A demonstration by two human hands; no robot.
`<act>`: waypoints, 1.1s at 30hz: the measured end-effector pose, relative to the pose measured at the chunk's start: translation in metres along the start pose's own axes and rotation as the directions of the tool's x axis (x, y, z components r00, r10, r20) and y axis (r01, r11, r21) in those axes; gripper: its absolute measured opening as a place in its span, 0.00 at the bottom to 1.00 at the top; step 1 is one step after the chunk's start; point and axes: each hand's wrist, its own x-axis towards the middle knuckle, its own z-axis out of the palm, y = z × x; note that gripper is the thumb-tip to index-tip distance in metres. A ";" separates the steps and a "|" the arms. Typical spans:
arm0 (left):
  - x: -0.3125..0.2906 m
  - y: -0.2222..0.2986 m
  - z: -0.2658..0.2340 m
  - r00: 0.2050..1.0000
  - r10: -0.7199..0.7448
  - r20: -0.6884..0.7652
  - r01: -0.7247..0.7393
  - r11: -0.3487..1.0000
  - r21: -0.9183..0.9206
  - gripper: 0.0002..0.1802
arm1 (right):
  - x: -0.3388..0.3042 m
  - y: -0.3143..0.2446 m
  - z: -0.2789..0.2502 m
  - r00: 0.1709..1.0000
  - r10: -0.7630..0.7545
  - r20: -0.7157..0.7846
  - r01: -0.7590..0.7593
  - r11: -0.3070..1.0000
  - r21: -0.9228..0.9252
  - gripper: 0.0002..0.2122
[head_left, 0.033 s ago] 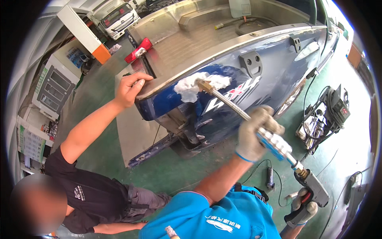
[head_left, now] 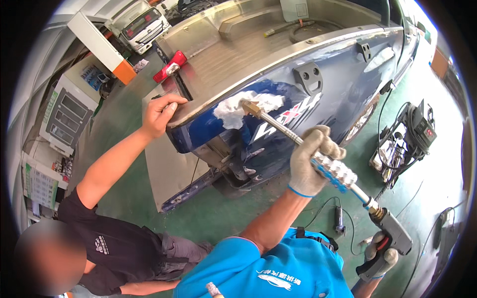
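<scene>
A long dent puller spans the space between my gloved hands, its brass-coloured tip (head_left: pixel 252 109) against the bare-metal patch (head_left: pixel 231 110) on the blue truck bed side panel (head_left: pixel 198 130). My left hand (head_left: pixel 309 164) is closed round the shaft, at the ribbed silver-and-blue sliding weight (head_left: pixel 334 172). At the rear end, my right hand (head_left: pixel 381 258) grips the black pistol handle (head_left: pixel 397 237) with a red trigger. Another person's bare hand (head_left: pixel 161 114) rests on the rear corner of the truck bed.
That person, in a black shirt (head_left: pixel 124 243), stands at my left. A welding machine on a cart (head_left: pixel 422 126) with coiled cables is at the right. A grinder-like tool (head_left: pixel 339 221) and its cord lie on the green floor. A red tail lamp (head_left: pixel 171 67) sits at the bed's far edge.
My left hand and the sliding weight have moved up the shaft toward the panel. The tip stays on the bare patch, and my right hand keeps its grip.
</scene>
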 end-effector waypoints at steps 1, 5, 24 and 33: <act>-0.013 -0.010 0.008 0.999 0.018 -0.042 -0.015 0.998 0.056 0.13 | -0.002 -0.003 -0.004 0.999 0.036 0.011 -0.036 0.999 0.002 0.34; -0.020 -0.020 0.010 0.999 0.039 -0.030 -0.032 0.975 0.218 0.15 | 0.002 -0.011 0.008 0.999 0.041 0.030 -0.042 0.998 0.043 0.34; 0.050 0.145 -0.026 0.988 0.133 0.084 -0.109 0.964 -0.244 0.19 | 0.010 -0.009 0.005 0.990 -0.139 0.005 0.138 0.971 -0.197 0.41; 0.040 0.117 -0.002 0.730 0.560 -0.392 -0.353 0.800 0.485 0.06 | 0.024 0.000 -0.030 0.989 0.146 0.027 -0.147 0.989 0.015 0.23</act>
